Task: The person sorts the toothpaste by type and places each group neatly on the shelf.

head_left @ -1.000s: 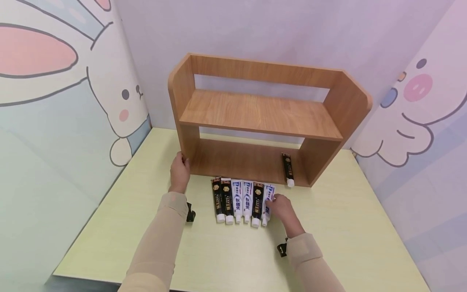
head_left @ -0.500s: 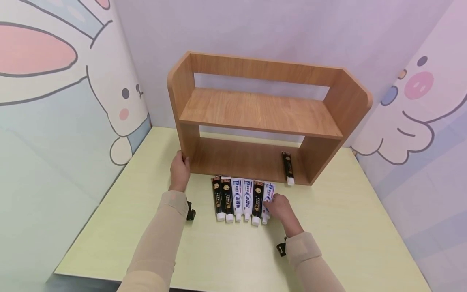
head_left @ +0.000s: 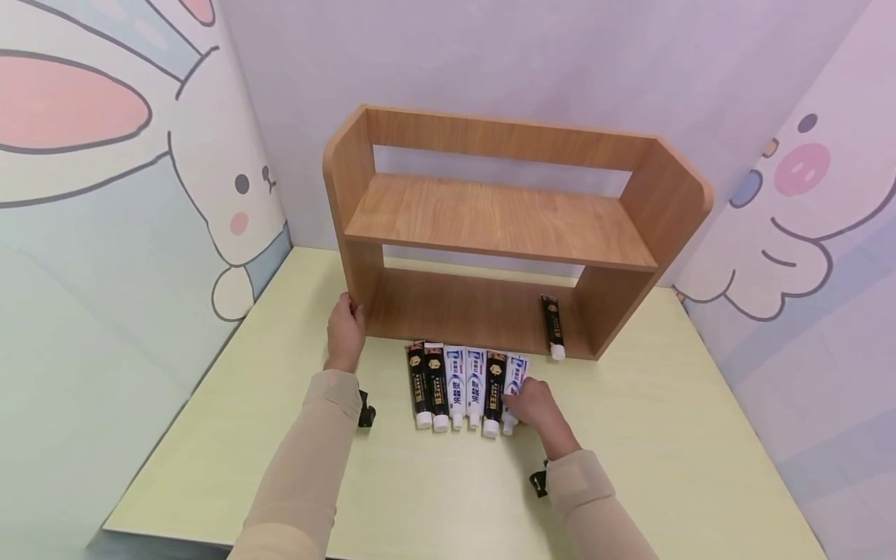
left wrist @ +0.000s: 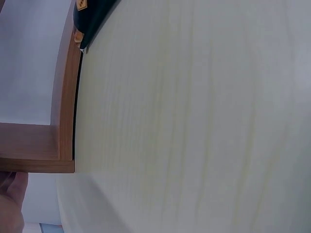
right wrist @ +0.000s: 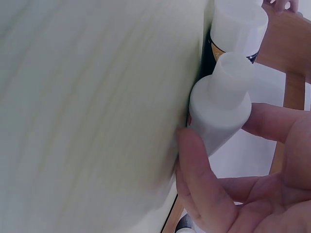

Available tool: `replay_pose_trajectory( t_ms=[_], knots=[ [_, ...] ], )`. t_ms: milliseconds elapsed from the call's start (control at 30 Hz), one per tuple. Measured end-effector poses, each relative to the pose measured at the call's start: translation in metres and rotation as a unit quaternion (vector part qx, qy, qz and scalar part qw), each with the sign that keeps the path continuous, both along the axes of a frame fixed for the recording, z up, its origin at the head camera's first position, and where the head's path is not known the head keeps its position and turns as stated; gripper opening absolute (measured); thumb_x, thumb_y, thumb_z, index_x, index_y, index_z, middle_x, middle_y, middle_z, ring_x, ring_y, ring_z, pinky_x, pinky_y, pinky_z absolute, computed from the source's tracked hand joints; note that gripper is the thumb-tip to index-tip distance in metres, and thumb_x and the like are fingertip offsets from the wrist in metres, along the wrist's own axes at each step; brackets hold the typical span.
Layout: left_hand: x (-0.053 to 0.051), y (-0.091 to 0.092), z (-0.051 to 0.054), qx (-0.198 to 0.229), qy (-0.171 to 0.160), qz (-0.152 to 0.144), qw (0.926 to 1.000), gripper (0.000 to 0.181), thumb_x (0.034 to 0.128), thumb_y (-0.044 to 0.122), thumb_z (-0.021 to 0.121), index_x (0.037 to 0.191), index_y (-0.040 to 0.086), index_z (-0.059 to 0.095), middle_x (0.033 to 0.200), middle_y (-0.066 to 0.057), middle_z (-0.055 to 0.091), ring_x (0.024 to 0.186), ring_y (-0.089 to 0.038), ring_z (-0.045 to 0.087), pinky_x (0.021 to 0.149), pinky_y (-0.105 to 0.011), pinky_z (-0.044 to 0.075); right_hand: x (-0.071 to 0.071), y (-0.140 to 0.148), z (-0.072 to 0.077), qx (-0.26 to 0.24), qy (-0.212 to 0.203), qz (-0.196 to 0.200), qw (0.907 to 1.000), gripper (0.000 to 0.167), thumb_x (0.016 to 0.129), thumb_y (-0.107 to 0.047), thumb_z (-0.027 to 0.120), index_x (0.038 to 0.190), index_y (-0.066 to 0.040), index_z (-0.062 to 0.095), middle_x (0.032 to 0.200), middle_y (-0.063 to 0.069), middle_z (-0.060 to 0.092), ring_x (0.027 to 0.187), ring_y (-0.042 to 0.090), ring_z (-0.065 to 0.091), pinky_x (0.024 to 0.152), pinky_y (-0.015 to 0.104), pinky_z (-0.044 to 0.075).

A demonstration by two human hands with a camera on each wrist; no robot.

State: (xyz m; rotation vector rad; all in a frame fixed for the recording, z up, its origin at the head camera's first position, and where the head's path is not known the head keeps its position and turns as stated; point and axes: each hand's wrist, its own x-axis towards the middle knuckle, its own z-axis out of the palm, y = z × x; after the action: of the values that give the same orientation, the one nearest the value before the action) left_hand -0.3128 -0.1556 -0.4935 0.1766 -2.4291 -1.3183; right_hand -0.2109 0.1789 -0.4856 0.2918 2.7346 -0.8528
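In the head view my right hand (head_left: pixel 533 404) grips the rightmost toothpaste tube (head_left: pixel 516 372), a white one, at the end of a row on the table. The right wrist view shows thumb and fingers on either side of this tube's body, below its white cap (right wrist: pixel 232 75). To its left lie a black tube (head_left: pixel 494 389), two white tubes (head_left: pixel 475 381) and two black tubes (head_left: pixel 437 385), caps toward me. My left hand (head_left: pixel 344 334) holds the left side panel of the wooden shelf (head_left: pixel 504 218) near its bottom front edge; its fingers are partly hidden.
One black toothpaste tube (head_left: pixel 552 325) lies on the shelf's lower board, near the right panel. The shelf stands at the back of the pale yellow table (head_left: pixel 420 490). Walls with cartoon animals (head_left: pixel 241 225) rise on both sides.
My right hand has shifted slightly left and its fingers have moved down the white tube toward the cap. The left hand keeps its place on the shelf.
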Motion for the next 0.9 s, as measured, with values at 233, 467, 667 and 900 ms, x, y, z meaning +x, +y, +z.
replay_pose_trajectory(
  t_ms=[233, 467, 667, 900],
  knots=[
    [-0.0020, -0.0009, -0.0030, -0.021, 0.025, 0.005, 0.9995, 0.022, 0.1024, 0.011, 0.051, 0.119, -0.003, 0.049, 0.107, -0.022, 0.057, 0.096, -0.037, 0.057, 0.080, -0.050, 0.050, -0.0017, -0.0008, 0.0006, 0.001, -0.021, -0.010, 0.9997, 0.051, 0.090, -0.020, 0.066, 0.118, 0.019, 0.050, 0.101, 0.024, 0.049, 0.089, 0.031, 0.052, 0.079, 0.043, 0.050],
    [-0.0029, -0.0011, -0.0032, -0.020, 0.022, 0.005, 0.9996, 0.022, 0.1021, 0.011, 0.051, 0.120, -0.002, 0.049, 0.108, -0.021, 0.057, 0.096, -0.036, 0.057, 0.080, -0.050, 0.050, -0.0015, -0.0006, 0.0003, -0.006, -0.021, -0.011, 0.9997, 0.047, 0.090, -0.019, 0.066, 0.116, 0.018, 0.051, 0.098, 0.022, 0.051, 0.084, 0.029, 0.055, 0.070, 0.038, 0.051],
    [-0.0026, -0.0005, -0.0004, -0.016, 0.024, 0.007, 0.9995, 0.020, 0.1016, 0.009, 0.052, 0.118, -0.002, 0.049, 0.105, -0.021, 0.056, 0.093, -0.036, 0.056, 0.079, -0.050, 0.049, -0.0020, -0.0004, 0.0025, -0.023, -0.014, -0.004, 0.9996, 0.040, 0.089, -0.016, 0.067, 0.111, 0.014, 0.053, 0.085, 0.016, 0.057, 0.070, 0.024, 0.058, 0.057, 0.032, 0.050],
    [-0.0022, 0.0005, -0.0022, -0.015, 0.026, 0.003, 0.9995, 0.019, 0.1013, 0.008, 0.052, 0.117, -0.003, 0.049, 0.104, -0.021, 0.056, 0.093, -0.036, 0.055, 0.079, -0.051, 0.049, -0.0013, 0.0007, 0.0006, -0.024, -0.025, -0.012, 0.9993, 0.040, 0.089, -0.017, 0.067, 0.110, 0.013, 0.051, 0.083, 0.015, 0.056, 0.069, 0.023, 0.058, 0.056, 0.031, 0.050]
  ],
)
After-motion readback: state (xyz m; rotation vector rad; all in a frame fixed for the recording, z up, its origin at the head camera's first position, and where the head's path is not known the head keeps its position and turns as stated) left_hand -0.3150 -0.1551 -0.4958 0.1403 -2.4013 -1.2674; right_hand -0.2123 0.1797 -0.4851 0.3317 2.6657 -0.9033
